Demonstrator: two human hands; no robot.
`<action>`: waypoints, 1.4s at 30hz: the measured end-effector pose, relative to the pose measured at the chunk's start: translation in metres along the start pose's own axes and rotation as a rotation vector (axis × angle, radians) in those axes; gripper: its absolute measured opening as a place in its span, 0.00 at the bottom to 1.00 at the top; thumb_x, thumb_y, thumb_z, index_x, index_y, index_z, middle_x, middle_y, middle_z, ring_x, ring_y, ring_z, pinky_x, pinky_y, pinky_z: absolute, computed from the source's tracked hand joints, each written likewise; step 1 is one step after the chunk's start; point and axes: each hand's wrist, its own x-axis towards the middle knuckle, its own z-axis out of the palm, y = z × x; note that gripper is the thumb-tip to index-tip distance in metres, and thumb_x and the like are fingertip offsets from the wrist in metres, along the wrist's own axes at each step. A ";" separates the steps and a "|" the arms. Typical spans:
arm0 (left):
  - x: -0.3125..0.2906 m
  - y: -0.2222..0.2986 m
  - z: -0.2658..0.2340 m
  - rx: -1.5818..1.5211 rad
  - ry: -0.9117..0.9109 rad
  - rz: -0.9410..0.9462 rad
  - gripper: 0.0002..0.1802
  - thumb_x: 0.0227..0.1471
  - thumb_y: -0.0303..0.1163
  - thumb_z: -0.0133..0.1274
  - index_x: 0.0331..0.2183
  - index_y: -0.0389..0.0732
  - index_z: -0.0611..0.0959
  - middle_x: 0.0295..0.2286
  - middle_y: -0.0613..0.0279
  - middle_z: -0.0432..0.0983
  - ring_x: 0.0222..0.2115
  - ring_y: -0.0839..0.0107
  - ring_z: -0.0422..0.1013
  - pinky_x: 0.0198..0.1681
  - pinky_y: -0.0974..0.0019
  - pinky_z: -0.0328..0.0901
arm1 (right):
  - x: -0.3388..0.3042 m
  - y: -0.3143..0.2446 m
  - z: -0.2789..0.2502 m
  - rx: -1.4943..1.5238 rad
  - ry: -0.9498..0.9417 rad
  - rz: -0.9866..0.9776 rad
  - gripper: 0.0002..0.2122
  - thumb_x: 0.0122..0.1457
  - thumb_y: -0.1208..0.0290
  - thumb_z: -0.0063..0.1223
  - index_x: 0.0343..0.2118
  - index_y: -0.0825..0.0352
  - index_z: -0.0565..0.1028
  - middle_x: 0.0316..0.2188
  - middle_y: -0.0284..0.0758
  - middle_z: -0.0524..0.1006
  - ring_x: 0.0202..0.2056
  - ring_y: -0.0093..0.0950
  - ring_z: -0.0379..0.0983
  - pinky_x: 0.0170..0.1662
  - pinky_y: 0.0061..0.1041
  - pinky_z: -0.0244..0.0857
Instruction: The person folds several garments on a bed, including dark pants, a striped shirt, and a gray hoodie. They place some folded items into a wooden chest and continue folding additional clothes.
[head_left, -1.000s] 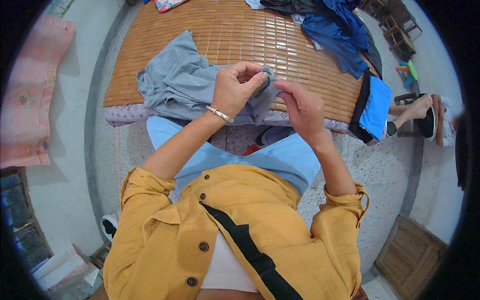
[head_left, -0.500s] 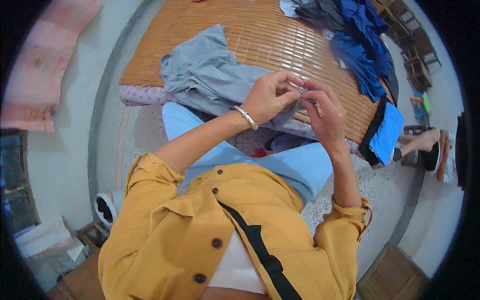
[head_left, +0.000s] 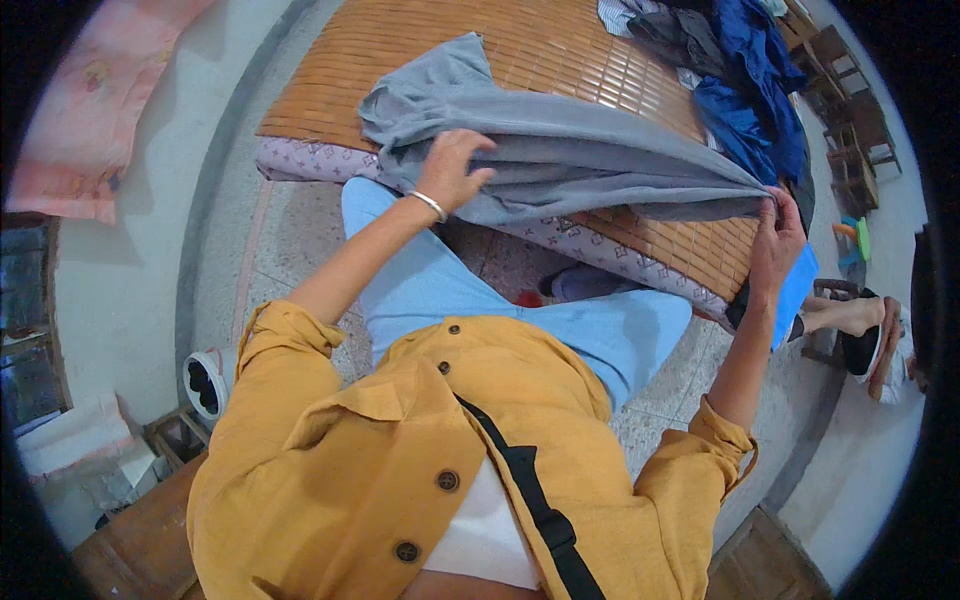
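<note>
A grey shirt (head_left: 570, 140) lies stretched sideways over the woven bamboo mat (head_left: 390, 40), near its front edge. What looks like a sleeve sticks out at its far left end. My right hand (head_left: 778, 240) pinches the shirt's right end between thumb and fingers and pulls it out to the right, with folds running along the cloth. Over the left part of the shirt is my left hand (head_left: 455, 172), its fingers spread and curved, gripping nothing. Whether it touches the fabric I cannot tell.
Dark blue clothes (head_left: 755, 95) and a dark grey garment (head_left: 680, 40) are heaped at the mat's far right. A bright blue item (head_left: 796, 295) hangs by the right corner. Another person's leg (head_left: 845, 316) shows at right. Wooden stools (head_left: 850, 165) stand beyond.
My hands were together at the middle, fingering a bit of the grey shirt. They have parted: the right drew the cloth out rightward, the left moved left and opened.
</note>
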 end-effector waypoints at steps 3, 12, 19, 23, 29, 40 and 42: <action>-0.020 -0.045 0.008 0.146 -0.055 -0.101 0.24 0.34 0.32 0.62 0.39 0.44 0.76 0.42 0.55 0.69 0.47 0.57 0.61 0.52 0.58 0.54 | -0.005 0.034 -0.010 0.041 0.020 0.083 0.06 0.55 0.77 0.49 0.34 0.71 0.74 0.27 0.30 0.74 0.30 0.18 0.68 0.35 0.17 0.62; 0.009 -0.035 0.019 0.076 0.119 -0.181 0.20 0.36 0.33 0.60 0.37 0.44 0.76 0.39 0.53 0.66 0.43 0.53 0.63 0.45 0.60 0.62 | -0.037 0.069 -0.027 0.067 0.074 0.264 0.06 0.54 0.77 0.49 0.33 0.72 0.75 0.27 0.29 0.74 0.30 0.17 0.68 0.35 0.16 0.62; 0.038 -0.074 0.017 0.080 -0.066 -0.233 0.12 0.40 0.37 0.59 0.28 0.41 0.80 0.26 0.56 0.74 0.31 0.58 0.72 0.34 0.61 0.66 | -0.040 0.073 -0.021 0.180 0.075 0.286 0.05 0.55 0.76 0.50 0.34 0.70 0.75 0.25 0.26 0.73 0.25 0.13 0.64 0.27 0.13 0.56; 0.055 -0.064 -0.007 -0.047 -0.081 -0.427 0.15 0.44 0.42 0.57 0.21 0.38 0.80 0.15 0.60 0.75 0.17 0.65 0.72 0.24 0.65 0.66 | -0.045 0.073 -0.021 0.188 0.079 0.328 0.05 0.55 0.76 0.50 0.33 0.69 0.75 0.23 0.24 0.71 0.22 0.11 0.60 0.22 0.11 0.51; 0.036 -0.064 -0.012 -0.074 -0.173 -0.683 0.20 0.43 0.45 0.58 0.23 0.35 0.79 0.15 0.60 0.76 0.15 0.70 0.73 0.22 0.68 0.67 | -0.050 0.077 -0.016 0.216 0.091 0.364 0.05 0.55 0.76 0.50 0.34 0.69 0.74 0.22 0.24 0.70 0.20 0.11 0.58 0.21 0.11 0.49; 0.051 -0.088 0.023 0.022 -0.017 -0.419 0.20 0.43 0.41 0.53 0.39 0.42 0.78 0.23 0.56 0.76 0.27 0.67 0.72 0.32 0.66 0.65 | -0.052 0.077 -0.016 0.260 0.064 0.348 0.05 0.55 0.76 0.49 0.33 0.69 0.74 0.21 0.25 0.69 0.20 0.12 0.60 0.21 0.12 0.53; 0.049 -0.089 0.027 -0.042 0.197 -0.396 0.16 0.46 0.38 0.50 0.38 0.42 0.78 0.25 0.58 0.76 0.26 0.68 0.71 0.31 0.67 0.64 | -0.055 0.078 -0.016 0.255 0.065 0.359 0.05 0.55 0.76 0.49 0.33 0.69 0.74 0.21 0.25 0.69 0.21 0.12 0.60 0.21 0.12 0.54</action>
